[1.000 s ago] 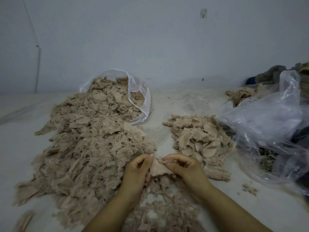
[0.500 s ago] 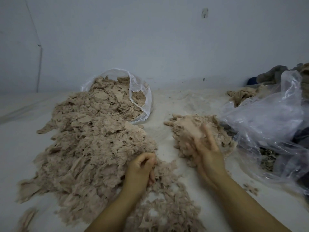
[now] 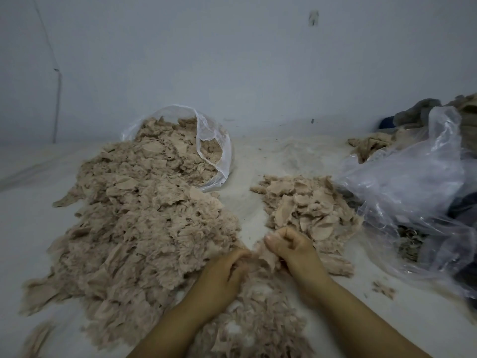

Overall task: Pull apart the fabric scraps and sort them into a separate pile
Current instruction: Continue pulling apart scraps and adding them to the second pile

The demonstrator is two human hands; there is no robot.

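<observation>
While the left hand [image 3: 222,273] and right hand [image 3: 289,248] both pinch one beige scrap [image 3: 265,257] between them at the near edge of the big unsorted heap [image 3: 144,228], only a small sorted pile [image 3: 307,208] lies just right; most work seems left. Around them: a dusty white surface [image 3: 271,161], two clear plastic bags [image 3: 211,140] and a bare pale wall [image 3: 232,60].

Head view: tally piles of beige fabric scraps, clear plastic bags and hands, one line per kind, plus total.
Piles of beige fabric scraps: 2, the large pile and the smaller sorted pile
Clear plastic bags: 2, the scrap-filled bag and the crumpled bag
Hands: 2, left hand and right hand
Total: 6
</observation>
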